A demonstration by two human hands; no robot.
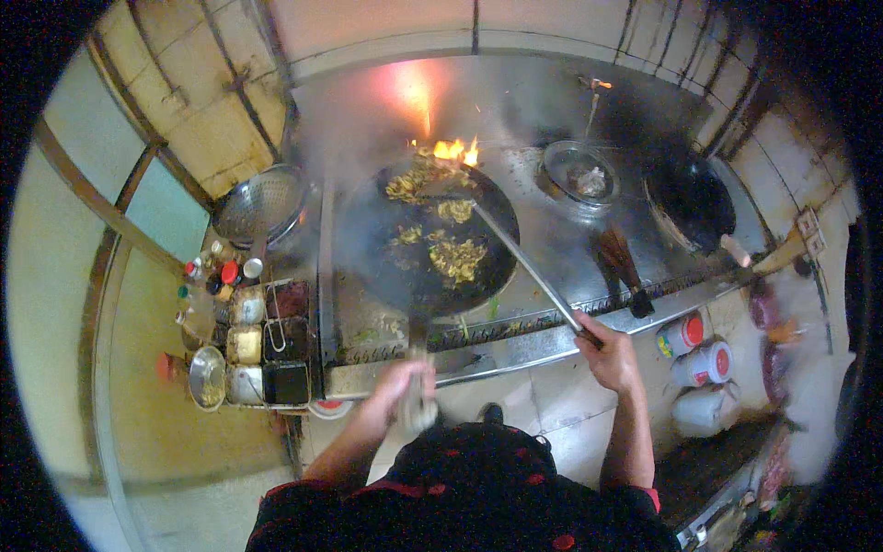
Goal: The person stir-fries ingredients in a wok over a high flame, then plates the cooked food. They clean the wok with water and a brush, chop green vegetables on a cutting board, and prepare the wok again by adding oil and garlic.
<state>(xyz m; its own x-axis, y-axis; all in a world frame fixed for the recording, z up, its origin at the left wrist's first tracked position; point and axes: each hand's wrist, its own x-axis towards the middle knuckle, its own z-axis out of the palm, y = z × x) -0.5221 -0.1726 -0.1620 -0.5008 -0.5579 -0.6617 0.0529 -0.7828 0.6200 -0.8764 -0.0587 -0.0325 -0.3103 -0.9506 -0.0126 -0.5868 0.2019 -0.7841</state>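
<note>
A large dark wok (400, 283) sits on the stove ahead of me, with pieces of browned, yellowish food (457, 259) spread across it. My left hand (397, 385) is closed round the wok handle (418, 333), slightly blurred, with a pale cloth (419, 412) at the grip. In my right hand (609, 357) is the end of a long-handled metal wok ladle (529, 262). The ladle reaches into the wok, its head low among the food and partly hidden. Orange flames (455, 150) rise at the wok's far rim, and smoke blurs its left side.
Left of the stove are a perforated strainer (260, 207), seasoning containers (245, 346), bottles and a metal bowl (208, 375). Rightward stand a basin (579, 175), a bamboo brush (618, 258) and another wok (692, 204). Plastic tubs (704, 364) stand on the floor at right.
</note>
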